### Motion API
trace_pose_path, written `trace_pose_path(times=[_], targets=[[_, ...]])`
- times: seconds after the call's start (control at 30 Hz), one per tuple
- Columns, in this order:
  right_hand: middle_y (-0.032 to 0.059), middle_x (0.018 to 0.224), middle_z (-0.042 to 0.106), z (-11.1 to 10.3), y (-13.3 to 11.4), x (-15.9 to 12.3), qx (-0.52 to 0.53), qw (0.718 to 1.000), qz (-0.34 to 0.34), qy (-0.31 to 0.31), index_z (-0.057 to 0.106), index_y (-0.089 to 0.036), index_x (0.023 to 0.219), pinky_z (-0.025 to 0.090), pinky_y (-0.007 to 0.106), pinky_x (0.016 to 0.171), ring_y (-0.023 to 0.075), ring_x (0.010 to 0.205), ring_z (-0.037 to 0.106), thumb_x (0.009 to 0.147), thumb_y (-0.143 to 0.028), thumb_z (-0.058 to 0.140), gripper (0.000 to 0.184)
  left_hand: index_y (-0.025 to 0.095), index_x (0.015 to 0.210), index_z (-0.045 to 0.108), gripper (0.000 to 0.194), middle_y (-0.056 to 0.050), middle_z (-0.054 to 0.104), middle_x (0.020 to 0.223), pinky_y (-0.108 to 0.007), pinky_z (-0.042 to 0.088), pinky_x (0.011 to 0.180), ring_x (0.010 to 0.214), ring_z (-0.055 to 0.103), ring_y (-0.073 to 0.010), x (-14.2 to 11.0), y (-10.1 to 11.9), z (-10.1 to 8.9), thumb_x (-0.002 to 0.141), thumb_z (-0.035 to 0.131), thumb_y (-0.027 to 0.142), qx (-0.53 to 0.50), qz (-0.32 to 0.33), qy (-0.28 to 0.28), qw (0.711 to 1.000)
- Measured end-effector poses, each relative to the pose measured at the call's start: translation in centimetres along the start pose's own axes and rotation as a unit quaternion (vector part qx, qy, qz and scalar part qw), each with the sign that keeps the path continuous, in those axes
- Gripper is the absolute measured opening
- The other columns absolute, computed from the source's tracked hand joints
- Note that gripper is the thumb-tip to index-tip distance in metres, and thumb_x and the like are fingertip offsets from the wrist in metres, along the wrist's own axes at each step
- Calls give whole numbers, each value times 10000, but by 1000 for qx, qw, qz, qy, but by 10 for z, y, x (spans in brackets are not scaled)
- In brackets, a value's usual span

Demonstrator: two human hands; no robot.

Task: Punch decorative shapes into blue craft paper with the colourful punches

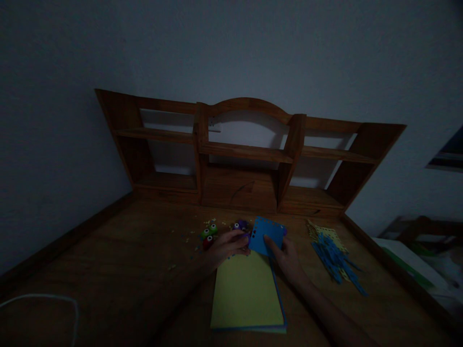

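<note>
My left hand (pixel 227 248) is closed around a small purple paper punch (pixel 246 238), mostly hidden by the fingers. With thumb on top, my right hand (pixel 288 258) grips a square of blue paper (pixel 266 237) that has shaped holes along its edges. The paper's left edge lies against the punch. Just beyond my left hand sit a green punch (pixel 209 231) and a red punch (pixel 207 242) with round white eyes, and another purple punch (pixel 240 225). Below both hands lies a stack of coloured paper, a yellow sheet (pixel 248 291) on top.
Punched blue strips (pixel 336 258) and yellow punched paper (pixel 331 234) lie in a heap to the right. Tiny paper cut-outs (pixel 172 267) are scattered at left. A wooden shelf unit (pixel 246 153) stands along the desk's back. A white cable (pixel 47 296) curves at lower left.
</note>
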State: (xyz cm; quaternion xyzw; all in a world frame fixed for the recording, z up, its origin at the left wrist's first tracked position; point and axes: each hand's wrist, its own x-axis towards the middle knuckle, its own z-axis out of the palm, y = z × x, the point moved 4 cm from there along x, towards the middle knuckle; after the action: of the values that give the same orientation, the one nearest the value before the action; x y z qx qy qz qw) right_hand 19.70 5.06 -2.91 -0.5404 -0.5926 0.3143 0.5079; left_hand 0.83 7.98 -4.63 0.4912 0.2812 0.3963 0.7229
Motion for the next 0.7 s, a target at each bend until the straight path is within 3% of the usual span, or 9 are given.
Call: trace_pose_path(times=[0.43, 0.7], targets=[[17, 641, 584, 6, -2, -2, 8, 999, -14, -32, 565, -159, 670, 412, 225, 509, 142, 565, 507, 797, -505, 585, 369, 126, 907, 594, 452, -58, 636, 811, -245, 445, 665, 764, 624, -194, -11, 9, 9, 670, 760, 473, 101, -42, -15, 994], [33, 680, 597, 8, -4, -3, -4, 998, -19, -52, 586, -150, 703, 424, 234, 543, 158, 606, 521, 823, -506, 560, 376, 127, 810, 596, 403, -57, 641, 774, -244, 428, 657, 718, 600, -170, -11, 12, 14, 674, 748, 475, 131, -23, -37, 990]])
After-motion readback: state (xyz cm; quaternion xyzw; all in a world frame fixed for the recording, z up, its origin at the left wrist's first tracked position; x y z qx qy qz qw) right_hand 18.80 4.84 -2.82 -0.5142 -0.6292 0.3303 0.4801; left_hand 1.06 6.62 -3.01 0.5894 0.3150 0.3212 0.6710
